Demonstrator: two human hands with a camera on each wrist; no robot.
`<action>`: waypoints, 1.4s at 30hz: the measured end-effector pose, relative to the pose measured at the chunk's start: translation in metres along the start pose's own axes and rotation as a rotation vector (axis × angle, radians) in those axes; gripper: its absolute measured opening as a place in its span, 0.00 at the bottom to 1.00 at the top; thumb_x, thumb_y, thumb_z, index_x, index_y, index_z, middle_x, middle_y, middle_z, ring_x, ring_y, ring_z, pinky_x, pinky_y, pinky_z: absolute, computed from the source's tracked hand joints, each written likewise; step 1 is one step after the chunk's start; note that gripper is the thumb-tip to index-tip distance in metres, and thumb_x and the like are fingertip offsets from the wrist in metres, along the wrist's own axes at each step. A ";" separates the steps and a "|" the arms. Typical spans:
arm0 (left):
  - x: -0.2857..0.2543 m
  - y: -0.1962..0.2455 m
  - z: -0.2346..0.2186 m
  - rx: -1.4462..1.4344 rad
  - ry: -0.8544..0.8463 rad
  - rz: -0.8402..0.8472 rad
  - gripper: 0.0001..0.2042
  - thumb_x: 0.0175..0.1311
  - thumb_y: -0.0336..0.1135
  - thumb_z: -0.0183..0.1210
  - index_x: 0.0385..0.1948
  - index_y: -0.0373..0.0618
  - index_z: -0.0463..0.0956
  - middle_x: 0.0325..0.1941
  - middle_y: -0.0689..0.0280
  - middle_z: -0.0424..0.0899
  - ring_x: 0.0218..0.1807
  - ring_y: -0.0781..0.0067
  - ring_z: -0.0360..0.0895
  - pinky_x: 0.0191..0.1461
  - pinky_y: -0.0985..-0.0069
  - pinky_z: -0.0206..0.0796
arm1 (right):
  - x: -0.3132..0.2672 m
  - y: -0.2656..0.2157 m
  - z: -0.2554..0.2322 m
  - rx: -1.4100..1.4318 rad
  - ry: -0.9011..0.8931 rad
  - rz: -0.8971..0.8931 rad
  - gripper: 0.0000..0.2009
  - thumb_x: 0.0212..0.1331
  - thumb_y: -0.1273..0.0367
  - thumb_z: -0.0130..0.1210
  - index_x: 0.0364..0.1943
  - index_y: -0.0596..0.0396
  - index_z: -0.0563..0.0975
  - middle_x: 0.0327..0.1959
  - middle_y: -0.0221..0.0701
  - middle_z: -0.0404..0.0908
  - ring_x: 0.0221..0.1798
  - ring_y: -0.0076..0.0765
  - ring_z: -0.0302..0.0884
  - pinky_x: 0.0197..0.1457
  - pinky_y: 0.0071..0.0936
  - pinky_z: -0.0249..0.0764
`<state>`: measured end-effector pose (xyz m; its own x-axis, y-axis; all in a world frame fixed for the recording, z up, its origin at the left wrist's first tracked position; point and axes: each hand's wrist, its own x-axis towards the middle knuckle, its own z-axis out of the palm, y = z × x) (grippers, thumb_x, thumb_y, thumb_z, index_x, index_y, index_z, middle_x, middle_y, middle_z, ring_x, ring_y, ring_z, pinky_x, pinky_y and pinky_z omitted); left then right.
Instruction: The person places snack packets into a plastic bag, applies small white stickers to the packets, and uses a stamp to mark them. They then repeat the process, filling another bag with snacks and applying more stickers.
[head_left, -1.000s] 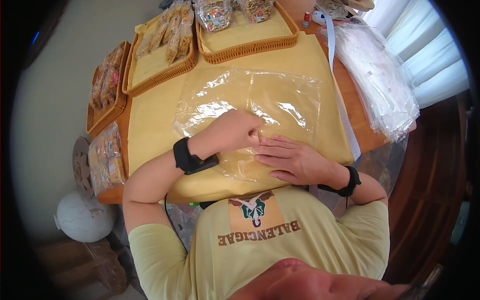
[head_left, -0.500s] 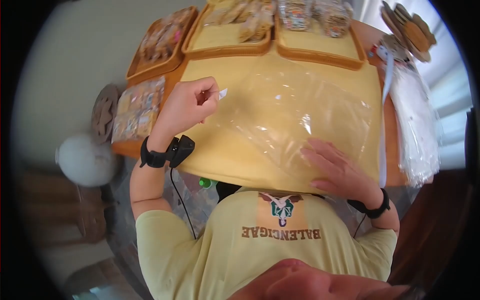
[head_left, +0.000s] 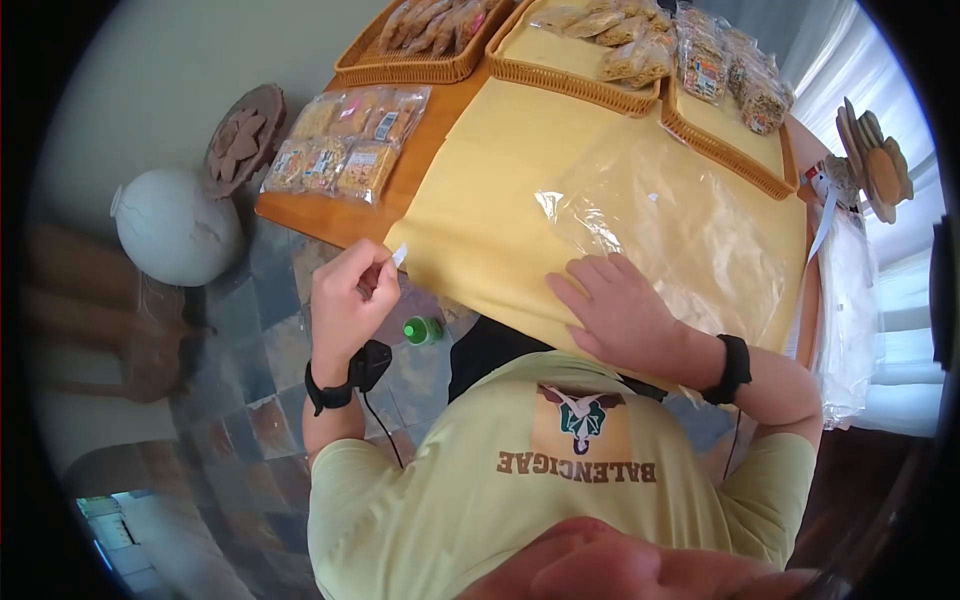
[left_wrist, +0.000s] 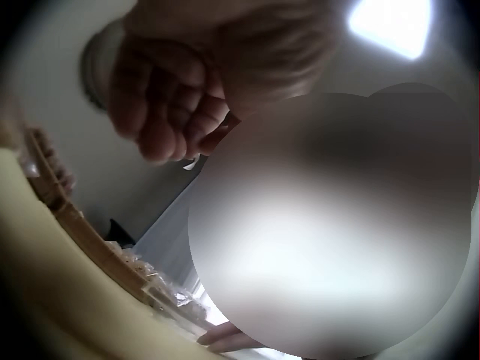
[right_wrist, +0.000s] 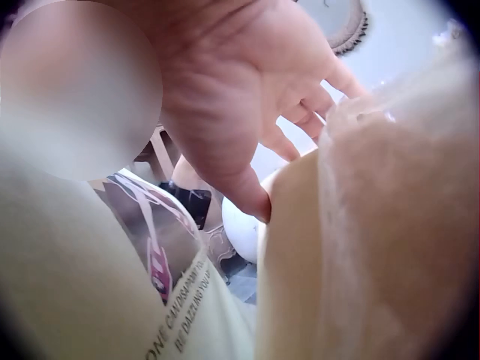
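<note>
In the head view my left hand [head_left: 352, 300] is raised off the left side of the table, thumb and finger pinching a small white strip [head_left: 400, 255]. The left wrist view shows the curled fingers with the strip [left_wrist: 192, 163] sticking out. My right hand [head_left: 625, 312] rests with straight fingers on the yellow cloth [head_left: 500, 190] near the front edge, beside a clear plastic bag [head_left: 690, 220] lying flat. In the right wrist view the thumb of my right hand [right_wrist: 247, 97] is at the table edge, the plastic bag [right_wrist: 375, 225] next to it.
Wicker trays [head_left: 575, 85] of bagged snacks line the far side. A pack of wrapped snacks [head_left: 340, 145] lies on the bare wood at left. A stack of clear bags [head_left: 850, 290] hangs at the right edge. On the floor stand a green-capped bottle [head_left: 422, 330] and a white globe [head_left: 175, 225].
My left hand has left the bag and moved left and towards my body, carrying the white strip. My right hand has stayed near the bag. The head view has turned left.
</note>
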<state>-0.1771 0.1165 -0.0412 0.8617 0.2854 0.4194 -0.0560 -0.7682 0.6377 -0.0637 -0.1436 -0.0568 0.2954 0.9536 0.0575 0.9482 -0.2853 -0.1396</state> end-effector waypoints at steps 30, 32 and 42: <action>0.034 0.006 0.071 0.512 -0.521 0.374 0.06 0.44 0.31 0.53 0.25 0.42 0.74 0.19 0.56 0.76 0.24 0.57 0.76 0.29 0.66 0.67 | -0.008 0.023 -0.028 0.371 0.545 0.126 0.05 0.46 0.70 0.55 0.29 0.53 0.76 0.25 0.34 0.75 0.28 0.42 0.74 0.30 0.32 0.71; 0.037 0.002 0.069 0.384 -0.605 0.326 0.07 0.46 0.34 0.55 0.25 0.41 0.74 0.20 0.57 0.77 0.24 0.57 0.76 0.30 0.67 0.67 | -0.009 0.023 -0.027 0.384 0.522 0.120 0.06 0.47 0.70 0.56 0.30 0.53 0.76 0.25 0.34 0.76 0.29 0.42 0.74 0.31 0.32 0.71; 0.027 0.034 -0.006 -0.170 -1.201 0.273 0.09 0.54 0.42 0.59 0.29 0.50 0.72 0.16 0.68 0.74 0.19 0.67 0.73 0.22 0.74 0.61 | -0.037 0.021 -0.028 0.399 0.184 -0.165 0.18 0.49 0.67 0.55 0.46 0.53 0.71 0.46 0.36 0.73 0.52 0.44 0.69 0.57 0.44 0.62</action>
<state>-0.1587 0.1011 -0.0042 0.7224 -0.6455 -0.2479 -0.2933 -0.6108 0.7355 -0.0512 -0.1880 -0.0343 0.1943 0.9401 0.2800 0.8759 -0.0377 -0.4810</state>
